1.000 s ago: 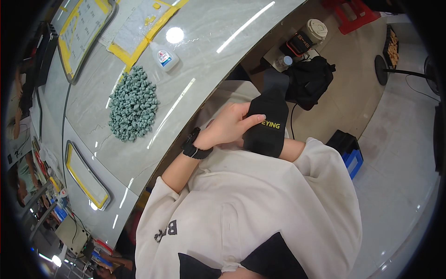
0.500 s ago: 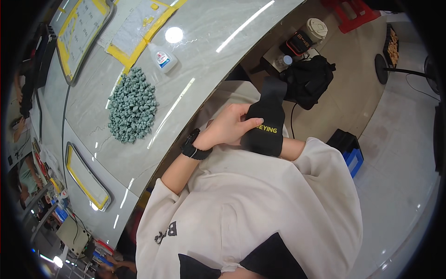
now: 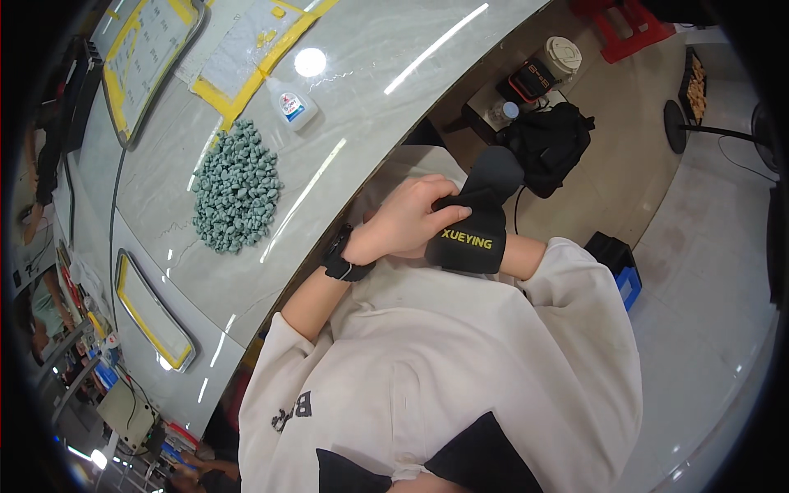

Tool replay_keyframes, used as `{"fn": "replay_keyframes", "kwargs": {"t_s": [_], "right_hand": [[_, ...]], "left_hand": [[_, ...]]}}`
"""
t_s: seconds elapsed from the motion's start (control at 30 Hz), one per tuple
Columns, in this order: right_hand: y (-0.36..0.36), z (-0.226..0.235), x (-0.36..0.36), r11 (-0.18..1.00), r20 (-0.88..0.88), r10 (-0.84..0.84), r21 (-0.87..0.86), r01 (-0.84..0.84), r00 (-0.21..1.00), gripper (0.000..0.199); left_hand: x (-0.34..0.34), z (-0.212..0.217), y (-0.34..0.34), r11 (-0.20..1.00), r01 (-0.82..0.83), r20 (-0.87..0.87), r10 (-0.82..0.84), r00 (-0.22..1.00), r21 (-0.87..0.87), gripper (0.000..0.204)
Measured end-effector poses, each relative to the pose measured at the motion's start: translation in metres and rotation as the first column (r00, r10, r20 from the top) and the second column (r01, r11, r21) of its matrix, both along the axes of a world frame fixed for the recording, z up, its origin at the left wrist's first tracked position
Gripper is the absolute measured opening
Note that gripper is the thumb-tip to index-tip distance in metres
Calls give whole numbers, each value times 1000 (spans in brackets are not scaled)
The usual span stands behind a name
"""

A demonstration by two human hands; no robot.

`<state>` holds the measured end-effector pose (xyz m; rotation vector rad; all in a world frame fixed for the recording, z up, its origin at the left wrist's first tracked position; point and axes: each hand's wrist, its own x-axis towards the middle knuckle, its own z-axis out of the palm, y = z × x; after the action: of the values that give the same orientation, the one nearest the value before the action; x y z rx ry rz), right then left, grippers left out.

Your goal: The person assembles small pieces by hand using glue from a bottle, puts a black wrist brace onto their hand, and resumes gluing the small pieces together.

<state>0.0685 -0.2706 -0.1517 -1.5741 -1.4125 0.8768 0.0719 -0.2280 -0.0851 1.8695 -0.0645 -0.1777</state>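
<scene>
A black wrist wrap [image 3: 465, 253] with yellow lettering goes around my right wrist, and its loose rounded strap end [image 3: 496, 171] sticks out past the band. My left hand [image 3: 407, 218] lies over the wrap, thumb on top and fingers curled, gripping its edge. A black watch [image 3: 339, 253] sits on my left wrist. Only a sliver of my right hand [image 3: 417, 251] shows beneath the left one; its fingers are hidden. Both hands are held in front of my light shirt [image 3: 403, 329], beside the table edge.
On the glossy table [image 3: 329, 189] at left lie a pile of grey-green stones [image 3: 237, 189], a small white bottle [image 3: 293, 108] and yellow-edged frames [image 3: 154, 312]. A black bag [image 3: 546, 148], a lidded cup [image 3: 563, 56] and a red stool [image 3: 629, 33] stand at the far right.
The wrap's strap has shifted from standing up straight to bending over to the right, and more of the lettering shows. My left hand keeps its grip nearly in place.
</scene>
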Motion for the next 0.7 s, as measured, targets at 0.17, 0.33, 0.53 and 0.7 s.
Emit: {"fn": "replay_keyframes", "kwargs": {"t_s": [0.17,0.33,0.53,0.7], "right_hand": [[1,2,1,1000,60,22,-8,-22,998,35],[-55,17,16,999,119,54,4,-55,991,34],[-54,11,31,998,168,63,-1,-64,984,32],[-67,13,31,997,207,74,-14,-72,976,31]], "left_hand": [[2,8,5,996,-46,5,46,999,-83,24],[-5,27,8,986,-26,-194,-6,981,-163,26],[-19,32,-1,966,-149,-141,121,983,-213,19],[-27,35,-1,979,-128,-118,110,987,-161,21]]}}
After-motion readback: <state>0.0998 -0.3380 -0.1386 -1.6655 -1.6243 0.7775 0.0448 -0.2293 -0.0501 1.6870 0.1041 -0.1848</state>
